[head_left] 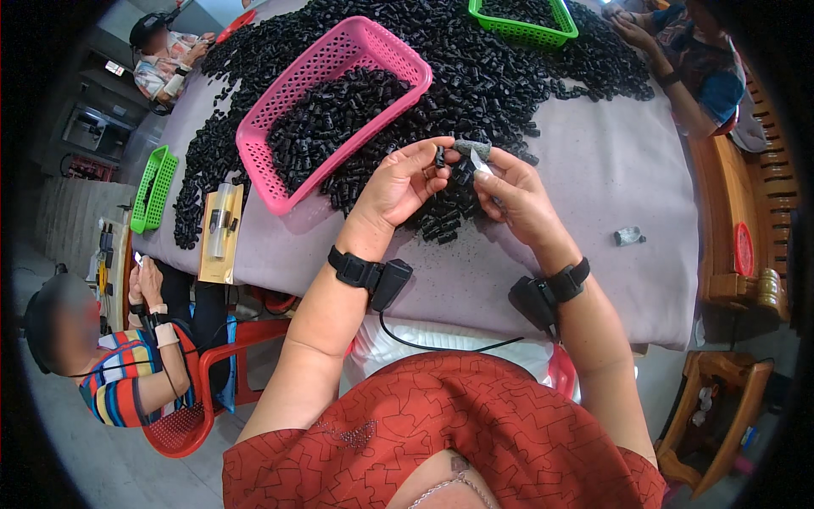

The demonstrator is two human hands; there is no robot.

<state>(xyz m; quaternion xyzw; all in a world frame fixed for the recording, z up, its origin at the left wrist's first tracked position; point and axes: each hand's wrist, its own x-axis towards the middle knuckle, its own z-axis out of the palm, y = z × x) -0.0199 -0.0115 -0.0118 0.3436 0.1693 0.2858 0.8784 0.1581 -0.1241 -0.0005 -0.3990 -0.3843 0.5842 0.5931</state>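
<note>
My left hand (pixel 410 182) pinches a small black cylindrical piece (pixel 440 157) between thumb and fingers. Close beside it, my right hand (pixel 517 197) is closed on a small knife with a pale pointed blade (pixel 479 161); its handle is mostly hidden in my fingers. A grey, speckled sleeve-like piece (pixel 472 148) lies at my right index fingertip; whether the finger wears it, I cannot tell. Beneath both hands spreads a heap of similar black pieces (pixel 475 102). A pink perforated basket (pixel 275 193), partly filled with them, sits tilted left of my hands.
Green baskets stand at the far side (pixel 560 36) and left edge (pixel 151 191). A yellow card with a clear tube (pixel 220 225) lies near the left edge. A small grey-white object (pixel 629 236) rests on the cloth-covered table (pixel 593 187). Three other people sit around it. A red chair (pixel 203 399) stands left.
</note>
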